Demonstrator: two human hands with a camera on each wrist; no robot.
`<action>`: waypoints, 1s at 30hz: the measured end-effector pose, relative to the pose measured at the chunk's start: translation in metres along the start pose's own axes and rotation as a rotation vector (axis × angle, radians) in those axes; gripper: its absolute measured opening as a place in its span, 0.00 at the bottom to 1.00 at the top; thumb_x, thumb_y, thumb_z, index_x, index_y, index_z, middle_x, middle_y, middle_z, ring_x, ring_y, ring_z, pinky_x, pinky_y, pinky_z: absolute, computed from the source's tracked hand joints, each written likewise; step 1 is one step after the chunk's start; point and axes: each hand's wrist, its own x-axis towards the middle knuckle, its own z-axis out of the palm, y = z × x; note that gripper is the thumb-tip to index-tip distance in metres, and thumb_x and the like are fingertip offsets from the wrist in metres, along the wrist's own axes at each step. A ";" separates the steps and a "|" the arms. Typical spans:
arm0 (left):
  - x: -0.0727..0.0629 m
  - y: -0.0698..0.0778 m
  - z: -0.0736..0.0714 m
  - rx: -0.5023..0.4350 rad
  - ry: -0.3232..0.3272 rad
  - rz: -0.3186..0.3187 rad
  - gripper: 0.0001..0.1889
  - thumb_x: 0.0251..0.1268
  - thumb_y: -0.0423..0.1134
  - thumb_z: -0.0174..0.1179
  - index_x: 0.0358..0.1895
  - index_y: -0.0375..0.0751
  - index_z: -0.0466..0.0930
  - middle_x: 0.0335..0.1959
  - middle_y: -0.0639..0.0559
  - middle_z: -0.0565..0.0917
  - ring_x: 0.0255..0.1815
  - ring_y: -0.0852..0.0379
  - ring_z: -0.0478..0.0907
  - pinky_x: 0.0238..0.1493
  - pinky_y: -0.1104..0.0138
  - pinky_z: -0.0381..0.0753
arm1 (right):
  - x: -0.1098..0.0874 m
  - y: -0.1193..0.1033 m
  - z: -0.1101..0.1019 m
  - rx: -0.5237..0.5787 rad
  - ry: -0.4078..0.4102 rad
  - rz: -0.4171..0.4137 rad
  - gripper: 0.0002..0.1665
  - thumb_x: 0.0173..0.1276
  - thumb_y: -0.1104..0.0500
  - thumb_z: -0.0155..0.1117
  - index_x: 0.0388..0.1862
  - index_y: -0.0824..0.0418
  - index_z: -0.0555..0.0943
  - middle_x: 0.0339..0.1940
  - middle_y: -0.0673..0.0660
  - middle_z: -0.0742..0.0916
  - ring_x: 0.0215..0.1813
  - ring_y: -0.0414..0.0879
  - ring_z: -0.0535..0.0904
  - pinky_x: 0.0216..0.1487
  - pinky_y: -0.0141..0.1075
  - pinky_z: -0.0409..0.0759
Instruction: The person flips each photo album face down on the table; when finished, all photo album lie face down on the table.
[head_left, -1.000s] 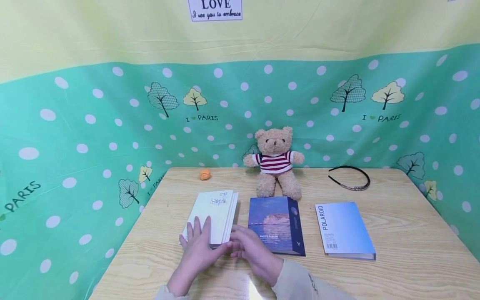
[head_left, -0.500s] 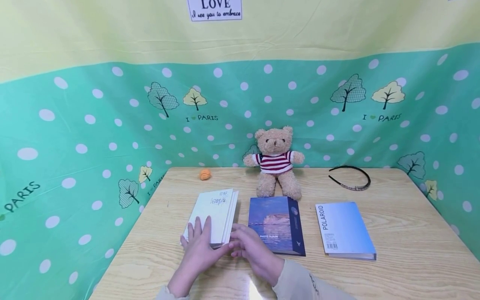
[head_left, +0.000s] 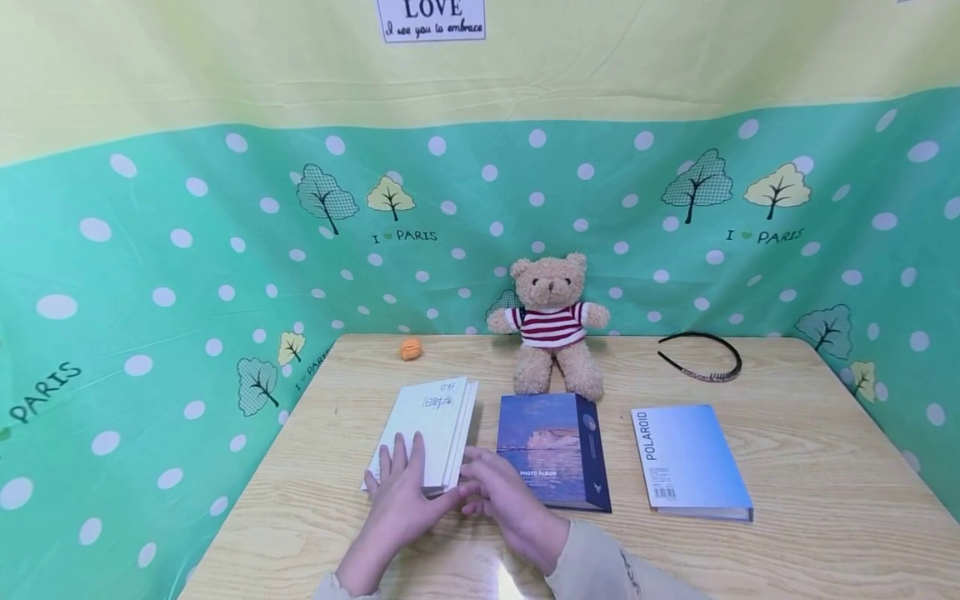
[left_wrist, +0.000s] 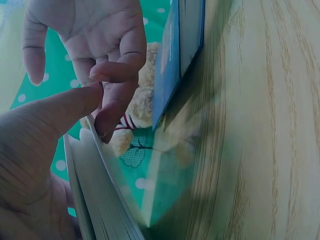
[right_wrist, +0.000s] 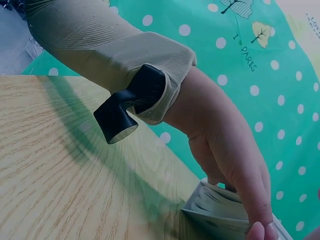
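Note:
A white hardcover book (head_left: 429, 417) with handwritten-style characters lies on the left part of the table, its page block (left_wrist: 102, 195) facing me. My left hand (head_left: 397, 504) rests on the cover with straight, spread fingers, its thumb reaching along the near edge to the right corner. At that corner my right hand (head_left: 510, 504) pinches the book's edge with curled fingers. In the left wrist view the right hand (left_wrist: 112, 55) meets the left thumb (left_wrist: 55, 117) right at a cover corner. In the right wrist view the left hand (right_wrist: 240, 170) reaches down onto the book (right_wrist: 220, 205).
Right of the book lie a blue photo album (head_left: 543, 450) and a pale blue Polaroid album (head_left: 690, 458). Behind sit a teddy bear (head_left: 551, 325) in a striped shirt, a small orange object (head_left: 410, 349) and a black headband (head_left: 738, 358). A green dotted curtain (head_left: 480, 217) encloses the table.
My left hand has shifted very slightly to the right, and the book's cover with it. The right hand stays at the same corner.

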 end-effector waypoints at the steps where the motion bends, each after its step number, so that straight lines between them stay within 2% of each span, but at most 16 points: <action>1: 0.000 0.000 0.000 -0.003 0.000 0.000 0.66 0.42 0.78 0.61 0.75 0.29 0.51 0.74 0.23 0.46 0.73 0.22 0.39 0.62 0.26 0.37 | 0.000 0.000 0.000 -0.002 0.001 -0.001 0.37 0.65 0.58 0.56 0.71 0.73 0.62 0.46 0.61 0.82 0.38 0.45 0.75 0.43 0.38 0.78; 10: 0.000 0.001 -0.001 -0.017 -0.019 -0.011 0.67 0.42 0.80 0.58 0.75 0.29 0.49 0.74 0.23 0.45 0.73 0.22 0.38 0.62 0.25 0.36 | -0.001 -0.002 0.001 -0.013 -0.002 -0.010 0.35 0.66 0.59 0.55 0.70 0.71 0.64 0.46 0.61 0.82 0.39 0.46 0.75 0.41 0.37 0.77; 15: 0.000 0.004 -0.005 -0.027 -0.033 -0.012 0.64 0.45 0.77 0.60 0.76 0.30 0.50 0.74 0.23 0.45 0.73 0.22 0.39 0.62 0.26 0.38 | -0.002 -0.004 0.002 -0.013 0.000 -0.010 0.37 0.66 0.60 0.55 0.72 0.71 0.62 0.47 0.61 0.82 0.39 0.46 0.75 0.41 0.37 0.77; 22: -0.002 0.009 -0.016 -0.027 -0.021 0.028 0.60 0.48 0.73 0.61 0.73 0.29 0.56 0.71 0.20 0.53 0.69 0.18 0.48 0.59 0.25 0.49 | -0.002 -0.008 0.003 -0.016 0.004 -0.016 0.39 0.65 0.58 0.57 0.72 0.72 0.60 0.46 0.61 0.82 0.39 0.45 0.75 0.41 0.37 0.78; 30: -0.005 0.011 -0.020 -0.027 0.009 0.078 0.55 0.50 0.70 0.64 0.71 0.28 0.61 0.68 0.19 0.60 0.66 0.19 0.57 0.62 0.32 0.59 | -0.001 -0.005 0.003 -0.032 0.003 -0.022 0.38 0.67 0.58 0.56 0.72 0.71 0.60 0.48 0.61 0.82 0.40 0.45 0.77 0.41 0.36 0.78</action>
